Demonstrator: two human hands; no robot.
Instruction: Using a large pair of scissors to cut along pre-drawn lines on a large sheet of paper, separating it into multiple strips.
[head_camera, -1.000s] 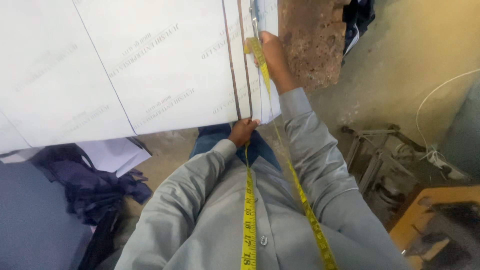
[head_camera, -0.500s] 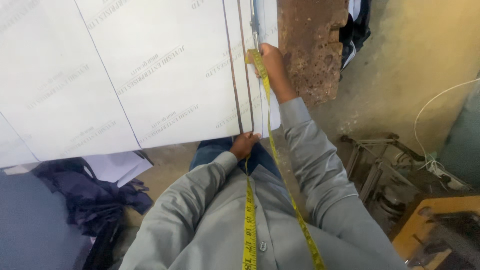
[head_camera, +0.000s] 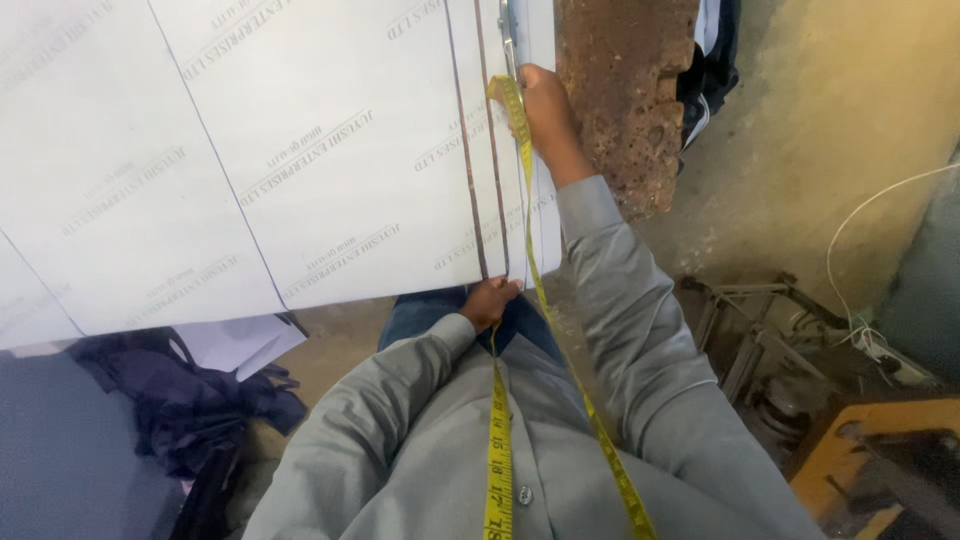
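A large white sheet (head_camera: 300, 150) with faint printed text and thin drawn lines covers the table in front of me. A yellow measuring tape (head_camera: 530, 260) hangs round my neck and runs up along the sheet's right part. My right hand (head_camera: 545, 115) pins the tape's far end on the sheet near its right edge. My left hand (head_camera: 490, 300) pinches the tape at the sheet's near edge, fingers closed on it. Two brown lines (head_camera: 480, 170) run beside the tape.
Dark blue cloth (head_camera: 200, 410) and a loose white paper (head_camera: 235, 345) lie at the lower left. A rusty brown post (head_camera: 625, 90) stands right of the sheet. A metal frame (head_camera: 780, 340), white cable (head_camera: 860, 330) and orange wooden piece (head_camera: 860, 460) sit at the right.
The view has shifted slightly; my right hand has slid a little farther up the sheet with the tape. My left hand stays at the near edge.
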